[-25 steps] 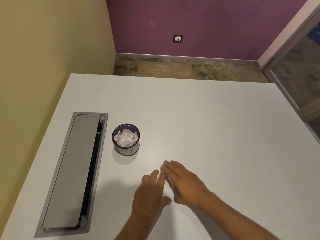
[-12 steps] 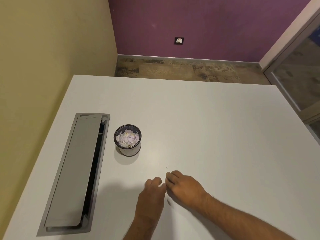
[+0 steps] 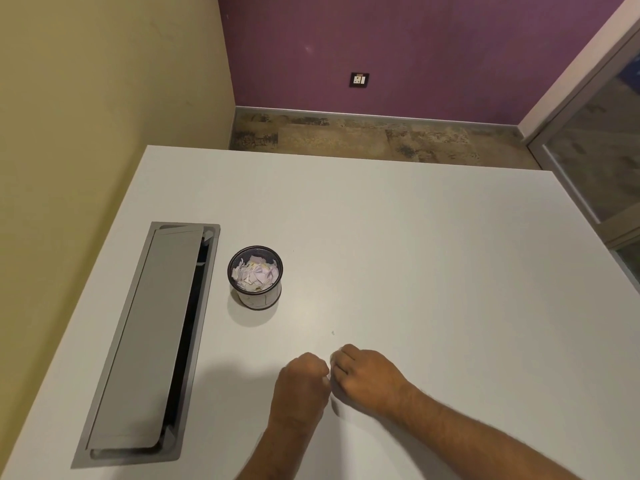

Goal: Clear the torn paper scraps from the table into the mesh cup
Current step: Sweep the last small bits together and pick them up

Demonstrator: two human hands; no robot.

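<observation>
The black mesh cup (image 3: 255, 277) stands left of the table's middle, filled near its rim with torn white paper scraps (image 3: 254, 273). My left hand (image 3: 303, 381) and my right hand (image 3: 365, 374) sit knuckle to knuckle on the near part of the table, both with fingers curled under. A sliver of white paper scrap (image 3: 331, 357) shows at my right hand's fingertips. Whatever else lies under either fist is hidden. One tiny speck (image 3: 333, 332) lies on the table just beyond the hands.
A long grey cable hatch (image 3: 149, 341) with its lid slightly ajar is set into the white table (image 3: 433, 271) left of the cup. A yellow wall runs along the left. Floor and a purple wall lie beyond the far edge, and a glass door is at the right.
Both hands went from flat with fingers spread to curled fists and drew back toward me. The white scrap between them is now mostly hidden.
</observation>
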